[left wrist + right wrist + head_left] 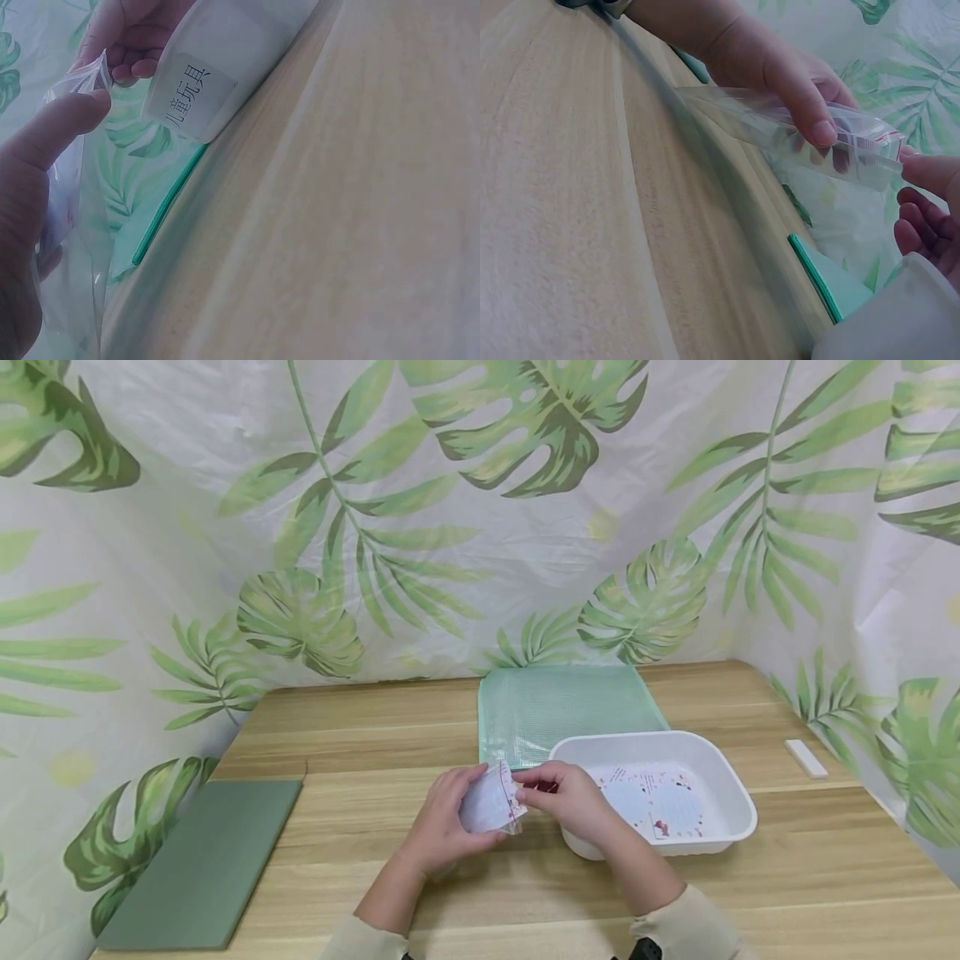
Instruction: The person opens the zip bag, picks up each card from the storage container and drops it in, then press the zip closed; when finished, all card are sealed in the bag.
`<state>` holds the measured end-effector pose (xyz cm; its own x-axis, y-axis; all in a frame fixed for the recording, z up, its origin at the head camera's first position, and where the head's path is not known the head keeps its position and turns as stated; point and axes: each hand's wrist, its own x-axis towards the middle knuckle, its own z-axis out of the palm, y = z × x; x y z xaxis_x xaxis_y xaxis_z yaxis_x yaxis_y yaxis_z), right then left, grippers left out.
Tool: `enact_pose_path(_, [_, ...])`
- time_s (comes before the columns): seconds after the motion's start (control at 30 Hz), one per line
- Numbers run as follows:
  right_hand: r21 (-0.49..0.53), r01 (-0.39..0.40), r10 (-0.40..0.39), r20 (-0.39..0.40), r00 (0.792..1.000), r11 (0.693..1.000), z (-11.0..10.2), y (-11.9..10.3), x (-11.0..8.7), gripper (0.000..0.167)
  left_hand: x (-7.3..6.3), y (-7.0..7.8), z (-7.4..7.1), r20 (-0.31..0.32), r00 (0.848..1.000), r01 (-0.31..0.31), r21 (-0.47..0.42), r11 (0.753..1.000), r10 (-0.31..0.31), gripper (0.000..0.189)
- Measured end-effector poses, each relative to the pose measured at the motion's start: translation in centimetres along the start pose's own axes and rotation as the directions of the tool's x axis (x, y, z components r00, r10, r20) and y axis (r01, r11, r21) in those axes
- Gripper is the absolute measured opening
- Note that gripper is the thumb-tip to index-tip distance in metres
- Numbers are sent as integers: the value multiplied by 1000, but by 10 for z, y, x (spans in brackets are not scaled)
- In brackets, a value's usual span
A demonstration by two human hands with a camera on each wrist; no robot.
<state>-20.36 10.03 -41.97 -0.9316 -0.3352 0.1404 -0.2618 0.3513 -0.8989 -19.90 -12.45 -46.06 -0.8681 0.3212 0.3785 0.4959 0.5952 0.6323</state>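
Observation:
A clear zip-seal plastic bag with pale printed paper inside is held above the table, left of the white tub. My left hand grips it from the left, thumb on the near side and fingers behind. With thumb and forefinger, my right hand pinches the bag's right end, by the red zip line. In the right wrist view, the clear bag stretches back below the left hand as a loose flap. In the left wrist view, the left thumb presses the bag near its sealed edge.
Right of the hands stands the white tub, with printed sheets inside and a label on its side. A green mesh pouch lies behind it. A grey-green board is at left, a small white block at right.

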Motion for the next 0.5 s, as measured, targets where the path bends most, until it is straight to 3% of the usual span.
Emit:
enact_pose_path(0.2, [-29, 34, -31, 98, 995, 999, -6, -1, 0, 36, 0, 1, -1, -8, 1000, 15, -4, 1000, -15, 91])
enact_pose_path(0.37, [49, -65, 57, 141, 988, 997, -3, -4, 0, 39, -1, 3, -2, 19, 999, 32, -15, 999, -32, 97])
enact_pose_path(0.5, [99, -139, 131, 87, 988, 985, 2, -6, 0, 37, -1, 3, -2, 33, 999, 25, -11, 1000, -24, 101])
